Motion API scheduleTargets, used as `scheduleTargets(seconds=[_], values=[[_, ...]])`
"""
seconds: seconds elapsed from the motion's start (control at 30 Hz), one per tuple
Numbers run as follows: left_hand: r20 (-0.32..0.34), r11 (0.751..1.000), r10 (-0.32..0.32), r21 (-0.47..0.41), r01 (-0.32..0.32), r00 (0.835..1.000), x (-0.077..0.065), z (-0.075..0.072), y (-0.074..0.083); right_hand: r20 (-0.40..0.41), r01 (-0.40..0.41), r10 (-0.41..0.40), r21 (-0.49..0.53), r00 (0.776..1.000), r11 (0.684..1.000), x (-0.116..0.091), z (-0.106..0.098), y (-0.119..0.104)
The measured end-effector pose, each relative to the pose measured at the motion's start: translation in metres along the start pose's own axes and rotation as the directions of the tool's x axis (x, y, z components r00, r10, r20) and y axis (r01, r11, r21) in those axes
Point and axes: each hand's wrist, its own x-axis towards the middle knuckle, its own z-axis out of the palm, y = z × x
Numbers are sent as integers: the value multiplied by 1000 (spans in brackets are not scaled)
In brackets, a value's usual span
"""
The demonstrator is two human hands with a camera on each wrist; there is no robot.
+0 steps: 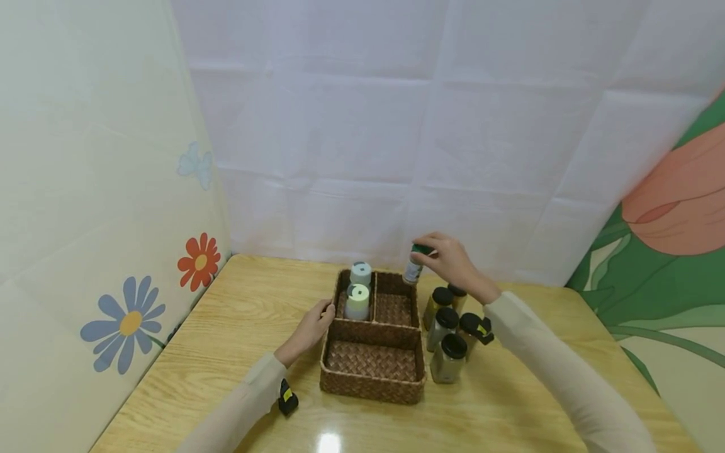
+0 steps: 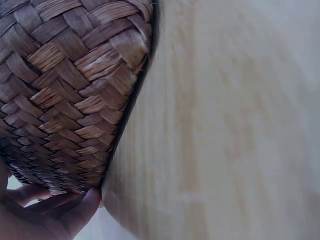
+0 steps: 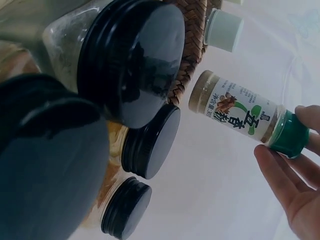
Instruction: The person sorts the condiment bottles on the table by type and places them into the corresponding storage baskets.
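Pinching a small spice bottle by its green cap with the right hand, near the back-right corner of the woven basket; touching the basket's left wall with the left hand, whether gripping or resting, impossible to tell. Presumably at the placing step; next, probably calling for lowering into the back-right compartment and releasing.

5 jars, 3 btls, 1 bskt

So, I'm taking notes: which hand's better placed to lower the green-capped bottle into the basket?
Probably the right hand, gripping the bottle near the basket, whose side the left hand touches.
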Motion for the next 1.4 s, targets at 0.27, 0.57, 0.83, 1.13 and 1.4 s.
scheduleTargets(seconds=[0.27, 0.57, 0.83, 1.13, 1.4], values=[[7, 1000, 11, 28, -11, 1000, 1, 1, -1, 57, 49, -50, 19, 997, 999, 2, 5, -2], [-8, 1000, 11, 25, -11, 1000, 1, 2, 1, 180, 42, -47, 34, 982, 999, 7, 11, -3], [-7, 1000, 4, 24, -4, 1000, 2, 2, -1, 285, 32, -38, 24, 958, 999, 10, 16, -4], [-12, 1000, 1, 13, -1, 1000, 3, 3, -4, 368, 61, -47, -27, 929, 998, 16, 24, 6], [4, 1000, -4, 13, 4, 1000, 4, 2, -4, 407, 8, -8, 0, 913, 1000, 21, 31, 11]])
